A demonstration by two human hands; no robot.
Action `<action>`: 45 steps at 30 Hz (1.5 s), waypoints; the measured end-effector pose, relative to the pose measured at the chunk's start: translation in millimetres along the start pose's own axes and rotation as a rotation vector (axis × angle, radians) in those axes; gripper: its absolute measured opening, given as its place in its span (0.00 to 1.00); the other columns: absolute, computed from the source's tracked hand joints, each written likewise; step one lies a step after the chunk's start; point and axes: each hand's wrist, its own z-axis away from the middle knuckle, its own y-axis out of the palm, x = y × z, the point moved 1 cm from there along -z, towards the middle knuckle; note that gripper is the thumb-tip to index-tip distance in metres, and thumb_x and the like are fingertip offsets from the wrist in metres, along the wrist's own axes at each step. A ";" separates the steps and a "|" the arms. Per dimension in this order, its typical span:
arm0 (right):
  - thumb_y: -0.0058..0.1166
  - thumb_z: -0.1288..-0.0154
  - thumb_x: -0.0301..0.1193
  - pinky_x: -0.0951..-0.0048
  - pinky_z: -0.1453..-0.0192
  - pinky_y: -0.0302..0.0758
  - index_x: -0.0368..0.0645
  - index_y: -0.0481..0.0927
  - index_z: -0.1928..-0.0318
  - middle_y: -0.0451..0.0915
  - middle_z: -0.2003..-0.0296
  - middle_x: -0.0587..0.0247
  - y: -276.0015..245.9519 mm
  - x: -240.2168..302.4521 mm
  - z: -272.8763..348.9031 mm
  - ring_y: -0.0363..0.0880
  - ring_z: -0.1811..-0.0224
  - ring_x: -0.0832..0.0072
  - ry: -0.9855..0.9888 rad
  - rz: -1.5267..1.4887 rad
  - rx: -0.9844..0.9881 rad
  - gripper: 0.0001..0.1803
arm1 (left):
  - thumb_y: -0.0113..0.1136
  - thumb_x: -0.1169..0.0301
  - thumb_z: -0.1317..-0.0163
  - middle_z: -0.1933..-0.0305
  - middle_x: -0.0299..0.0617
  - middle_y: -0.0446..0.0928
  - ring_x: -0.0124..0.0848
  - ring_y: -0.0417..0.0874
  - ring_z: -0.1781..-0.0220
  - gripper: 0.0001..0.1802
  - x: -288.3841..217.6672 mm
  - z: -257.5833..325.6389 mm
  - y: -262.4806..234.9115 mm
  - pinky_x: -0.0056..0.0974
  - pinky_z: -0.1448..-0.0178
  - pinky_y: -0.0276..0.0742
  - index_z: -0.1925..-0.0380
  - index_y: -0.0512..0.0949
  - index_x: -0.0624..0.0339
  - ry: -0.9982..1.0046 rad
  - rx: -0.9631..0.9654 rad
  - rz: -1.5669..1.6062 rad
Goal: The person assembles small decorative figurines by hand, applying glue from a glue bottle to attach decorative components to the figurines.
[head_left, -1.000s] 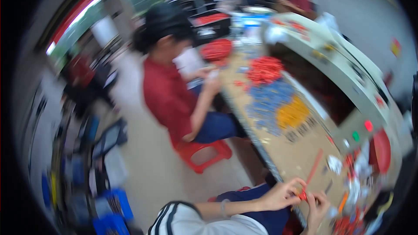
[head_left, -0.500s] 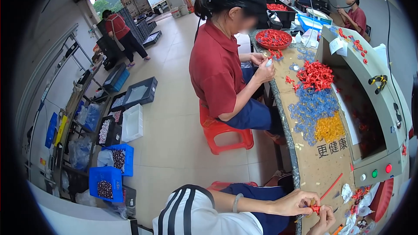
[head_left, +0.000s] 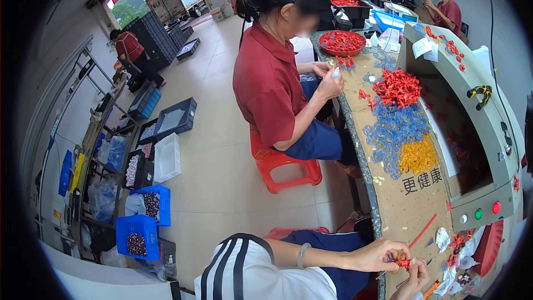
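Note:
My left hand (head_left: 373, 256), with a pale bangle on its wrist, reaches over the front edge of the table with thumb and fingers pinched together. My right hand (head_left: 413, 281) is close beside it, fingers closed on the same small red plastic piece (head_left: 403, 263). The piece sits between both sets of fingertips, partly covered by them. A thin red rod (head_left: 423, 229) slants away just beyond the hands. Near my right hand lies an orange stick-like thing (head_left: 431, 290); its far end is cut off by the frame.
The cardboard-covered table (head_left: 408, 211) carries heaps of red (head_left: 397, 88), clear blue (head_left: 388, 133) and amber (head_left: 417, 157) pieces. A grey machine (head_left: 472, 189) with coloured buttons stands at right. A co-worker (head_left: 272, 83) sits on a red stool (head_left: 288, 172) nearby. Bins (head_left: 136, 236) line the floor at left.
The whole view has shifted slightly. My hands stay together at the red piece, fingers moved a little. The person at the far left has bent lower toward the crates.

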 end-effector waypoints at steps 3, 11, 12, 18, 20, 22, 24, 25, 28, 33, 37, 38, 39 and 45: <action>0.62 0.40 0.27 0.77 0.57 0.70 0.34 0.84 0.67 0.82 0.73 0.65 -1.1 -1.1 0.1 0.75 0.68 0.78 0.000 -0.015 0.008 0.07 | 0.59 0.82 0.42 0.71 0.40 0.79 0.19 0.78 0.71 0.13 5.9 -0.7 2.0 0.27 0.69 0.75 0.56 0.74 0.66 0.024 -0.004 0.008; 0.58 0.36 0.29 0.75 0.56 0.70 0.33 0.84 0.64 0.83 0.70 0.62 6.8 14.7 3.1 0.75 0.66 0.77 0.040 0.067 0.017 0.10 | 0.59 0.82 0.42 0.62 0.42 0.81 0.25 0.82 0.62 0.10 7.6 1.5 5.5 0.30 0.58 0.81 0.59 0.77 0.68 0.093 -0.063 -0.004; 0.58 0.36 0.29 0.75 0.56 0.70 0.33 0.84 0.64 0.83 0.70 0.62 7.5 13.0 2.9 0.75 0.66 0.77 0.039 0.067 0.020 0.10 | 0.59 0.83 0.43 0.62 0.42 0.82 0.24 0.82 0.62 0.11 10.6 1.4 5.8 0.30 0.58 0.81 0.58 0.77 0.68 0.090 -0.094 0.012; 0.53 0.30 0.32 0.76 0.54 0.71 0.32 0.84 0.58 0.83 0.67 0.60 19.1 26.0 10.2 0.77 0.64 0.76 -0.082 -0.016 -0.159 0.14 | 0.60 0.83 0.42 0.61 0.41 0.81 0.23 0.81 0.61 0.12 12.1 -5.5 7.0 0.30 0.57 0.81 0.56 0.77 0.69 0.067 -0.167 0.094; 0.53 0.31 0.28 0.75 0.55 0.73 0.30 0.83 0.58 0.84 0.65 0.56 12.4 22.9 15.6 0.79 0.63 0.73 -0.129 0.025 -0.323 0.12 | 0.61 0.83 0.42 0.56 0.41 0.81 0.23 0.82 0.58 0.14 15.7 -11.5 4.8 0.30 0.53 0.81 0.54 0.77 0.69 -0.008 -0.100 0.129; 0.55 0.34 0.26 0.82 0.64 0.65 0.35 0.80 0.56 0.77 0.66 0.67 1.9 -11.4 16.2 0.70 0.68 0.83 -0.077 -0.068 -0.437 0.09 | 0.62 0.82 0.40 0.54 0.41 0.81 0.23 0.82 0.56 0.15 21.0 -15.6 3.7 0.31 0.50 0.80 0.52 0.77 0.68 -0.006 -0.125 0.150; 0.57 0.38 0.23 0.79 0.60 0.68 0.32 0.80 0.61 0.78 0.67 0.64 11.4 -6.7 20.9 0.72 0.65 0.81 -0.109 -0.051 -0.494 0.07 | 0.62 0.81 0.39 0.53 0.41 0.81 0.24 0.82 0.54 0.16 20.7 -12.1 -3.2 0.32 0.49 0.80 0.50 0.76 0.68 -0.008 -0.226 0.136; 0.55 0.37 0.22 0.80 0.58 0.68 0.32 0.79 0.58 0.77 0.66 0.66 10.5 -10.4 23.2 0.72 0.64 0.81 -0.099 -0.056 -0.440 0.08 | 0.62 0.81 0.39 0.55 0.43 0.81 0.24 0.83 0.55 0.16 22.8 -10.9 -3.8 0.30 0.50 0.80 0.50 0.76 0.69 0.010 -0.271 0.156; 0.53 0.34 0.24 0.82 0.57 0.68 0.33 0.78 0.55 0.77 0.63 0.66 1.0 -19.0 48.0 0.72 0.63 0.83 -0.125 -0.066 -0.352 0.10 | 0.62 0.83 0.40 0.57 0.45 0.82 0.25 0.83 0.56 0.17 24.9 -10.9 -3.0 0.29 0.50 0.80 0.50 0.75 0.72 0.016 -0.323 0.164; 0.52 0.39 0.22 0.76 0.55 0.65 0.33 0.75 0.58 0.73 0.63 0.61 -14.7 -52.4 111.6 0.69 0.62 0.76 -0.191 0.225 -0.504 0.08 | 0.61 0.84 0.41 0.59 0.45 0.82 0.27 0.84 0.58 0.17 21.1 -23.7 4.0 0.30 0.51 0.81 0.51 0.75 0.73 -0.007 -0.258 0.176; 0.50 0.37 0.26 0.62 0.35 0.56 0.34 0.62 0.43 0.62 0.47 0.54 -35.0 -92.5 139.4 0.60 0.42 0.64 -0.259 0.350 -0.811 0.23 | 0.62 0.85 0.41 0.59 0.44 0.82 0.26 0.83 0.58 0.17 21.3 -37.5 9.9 0.30 0.52 0.81 0.51 0.75 0.72 -0.016 -0.282 0.148; 0.52 0.37 0.27 0.59 0.30 0.52 0.34 0.61 0.42 0.61 0.45 0.53 -39.6 -96.8 136.8 0.58 0.37 0.60 -0.311 0.368 -0.906 0.25 | 0.61 0.85 0.41 0.59 0.44 0.82 0.26 0.83 0.59 0.17 24.1 -39.5 11.9 0.31 0.52 0.81 0.51 0.75 0.72 -0.021 -0.285 0.161; 0.53 0.38 0.28 0.59 0.29 0.51 0.34 0.61 0.41 0.60 0.42 0.51 -43.4 -97.4 132.0 0.56 0.34 0.59 -0.299 0.317 -0.973 0.27 | 0.61 0.85 0.41 0.59 0.44 0.82 0.26 0.83 0.59 0.17 24.1 -40.8 13.1 0.30 0.53 0.81 0.51 0.76 0.71 0.011 -0.279 0.107; 0.65 0.47 0.26 0.62 0.32 0.54 0.35 0.58 0.35 0.59 0.35 0.49 -65.7 -100.1 97.7 0.58 0.33 0.60 -0.128 0.432 -1.004 0.41 | 0.61 0.86 0.42 0.60 0.48 0.82 0.27 0.84 0.59 0.16 38.4 -44.4 32.1 0.29 0.53 0.81 0.52 0.76 0.73 -0.047 -0.214 0.026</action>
